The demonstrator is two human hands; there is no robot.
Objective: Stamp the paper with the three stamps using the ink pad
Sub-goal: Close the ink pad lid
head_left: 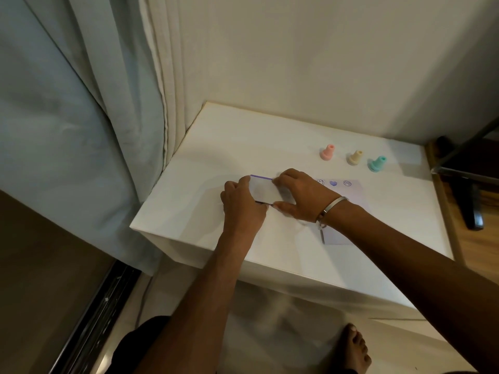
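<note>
Table: we see a white table (pixel 270 147) set in a corner, a wall behind it and curtains at 9 o'clock.
Ink pad: a flat white case with a purple far edge, the ink pad (pixel 266 189) lies on the table near its middle, between the two hands.
Left hand: our left hand (pixel 241 203) grips the pad's left end, fingers curled over the far corner and thumb on the near side.
Right hand: our right hand (pixel 299 194) holds the pad's right end, fingertips on the far edge and thumb pressed at the near edge (a metal bangle (pixel 333 206) circles that wrist).
Paper: a pale lilac paper (pixel 353 195) lies flat at 3 o'clock of the pad, partly under the right wrist.
Prints: we count three purple marks (pixel 334 183) in a row along the paper's far edge, the middle one a heart, the outer two round (their designs too small to read).
Stamps: three stand upright at 1 o'clock of the pad, beyond the paper, well apart from both hands: pink stamp (pixel 327 152), yellow stamp (pixel 355 157), teal stamp (pixel 376 163), left to right.
Below: a bare foot (pixel 355 346) rests on the floor at 5 o'clock.
</note>
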